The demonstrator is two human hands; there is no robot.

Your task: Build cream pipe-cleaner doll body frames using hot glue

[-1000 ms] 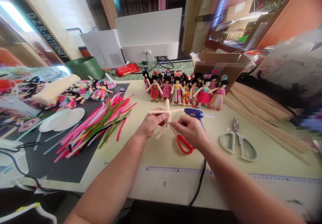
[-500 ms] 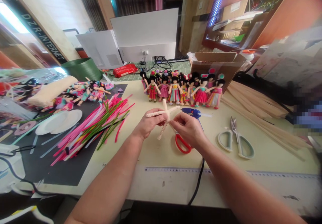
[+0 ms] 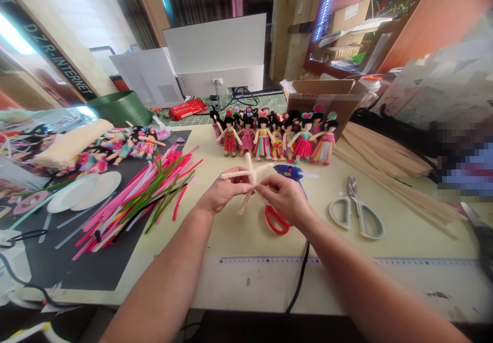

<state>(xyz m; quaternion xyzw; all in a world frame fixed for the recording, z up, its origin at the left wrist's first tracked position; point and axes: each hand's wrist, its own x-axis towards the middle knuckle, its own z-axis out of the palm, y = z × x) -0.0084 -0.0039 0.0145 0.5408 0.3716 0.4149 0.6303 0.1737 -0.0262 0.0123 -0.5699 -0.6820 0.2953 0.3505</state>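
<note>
Between my hands is a cream pipe-cleaner doll body (image 3: 252, 176) with thin limbs sticking out, some of them wound in coils. My left hand (image 3: 226, 191) pinches it from the left at its middle. My right hand (image 3: 283, 193) is closed at its lower right, thumb and forefinger pressed together on a part of it; fingers cover the exact spot. Just behind my right hand lies a blue glue gun (image 3: 288, 171) with a clear stick in its back. Red-handled scissors (image 3: 276, 221) rest partly hidden beneath that hand.
Finished dolls (image 3: 264, 137) stand in rows in front of a cardboard box (image 3: 323, 95). Coloured pipe cleaners (image 3: 134, 199) lie at left beside white plates (image 3: 73, 193). Grey-handled scissors (image 3: 356, 212) and cream pipe cleaners (image 3: 389, 153) lie at right. A ruler (image 3: 265, 261) runs along the front.
The whole view has shifted slightly. My right fingers have moved a little in against the doll body's lower middle; my left hand keeps its hold.
</note>
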